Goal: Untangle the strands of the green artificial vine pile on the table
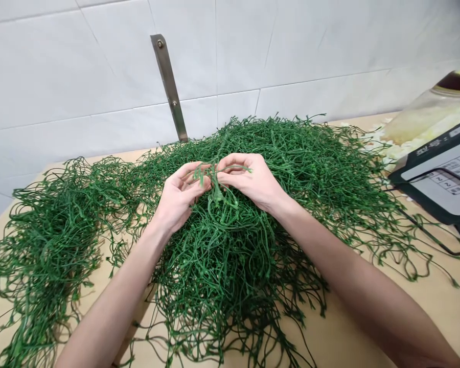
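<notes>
Thin green stems with small branched tips, possibly artificial flower stems, lie in a large tangled heap (237, 255). Above the heap, my left hand (182, 191) pinches a small cluster of green stems (218, 194) between thumb and fingers. My right hand (253, 179) meets it from the right, its thumb and fingertips closed on the same cluster. The fingertips of both hands nearly touch. Leafy tips stick out between them, and the exact grip points are partly hidden.
A second pile of green stems (57, 230) spreads over the wooden table (348, 327) at left. A metal strip (170, 92) stands against the tiled wall (99, 61). At right are a dark-lidded jar (417, 117), white blossoms (396, 151) and a black-framed device or board (444, 174).
</notes>
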A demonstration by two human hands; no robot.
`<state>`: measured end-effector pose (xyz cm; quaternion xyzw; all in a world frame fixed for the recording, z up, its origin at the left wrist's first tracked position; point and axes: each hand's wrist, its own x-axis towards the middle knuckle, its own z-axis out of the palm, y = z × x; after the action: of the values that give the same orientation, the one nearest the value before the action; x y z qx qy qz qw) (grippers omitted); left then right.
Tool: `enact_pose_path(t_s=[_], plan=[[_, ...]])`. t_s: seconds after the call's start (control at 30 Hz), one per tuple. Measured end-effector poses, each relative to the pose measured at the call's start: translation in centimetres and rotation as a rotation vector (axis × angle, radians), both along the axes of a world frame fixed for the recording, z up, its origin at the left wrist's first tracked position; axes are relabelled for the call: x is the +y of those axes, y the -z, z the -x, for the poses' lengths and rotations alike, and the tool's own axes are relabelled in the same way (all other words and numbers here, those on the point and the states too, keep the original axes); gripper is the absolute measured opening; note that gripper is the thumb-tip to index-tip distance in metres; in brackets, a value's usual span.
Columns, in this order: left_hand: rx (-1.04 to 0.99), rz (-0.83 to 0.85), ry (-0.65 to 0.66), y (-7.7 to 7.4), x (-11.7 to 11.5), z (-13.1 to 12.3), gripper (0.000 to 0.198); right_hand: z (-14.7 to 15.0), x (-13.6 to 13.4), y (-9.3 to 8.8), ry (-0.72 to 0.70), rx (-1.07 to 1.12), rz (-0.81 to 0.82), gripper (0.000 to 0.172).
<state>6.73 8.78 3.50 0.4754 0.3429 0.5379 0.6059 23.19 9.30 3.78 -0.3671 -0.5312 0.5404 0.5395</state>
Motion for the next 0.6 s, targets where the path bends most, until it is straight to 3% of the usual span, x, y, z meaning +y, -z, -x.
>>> enact_pose_path(t_s=[0.17, 0.27, 0.37, 0.47, 0.6], plan=[[-0.014, -0.019, -0.038, -0.07, 0.16, 0.24, 0.033, 0.06, -0.10, -0.49, -0.067, 0.053, 0.036, 0.023], [-0.034, -0.025, -0.040, -0.36, 0.18, 0.42, 0.031, -0.10, 0.02, -0.71, -0.118, 0.117, 0.133, 0.036], [-0.049, 0.018, 0.032, -0.68, 0.02, 0.48, 0.025, -0.24, 0.06, -0.64, -0.111, 0.076, 0.094, 0.046], [-0.033, 0.024, 0.052, -0.69, -0.19, 0.31, 0.021, -0.28, -0.04, -0.54, -0.093, 0.005, 0.049, 0.042], [0.002, -0.040, 0.046, -0.33, -0.32, 0.08, 0.025, -0.36, -0.12, -0.68, -0.166, 0.016, 0.124, 0.037]])
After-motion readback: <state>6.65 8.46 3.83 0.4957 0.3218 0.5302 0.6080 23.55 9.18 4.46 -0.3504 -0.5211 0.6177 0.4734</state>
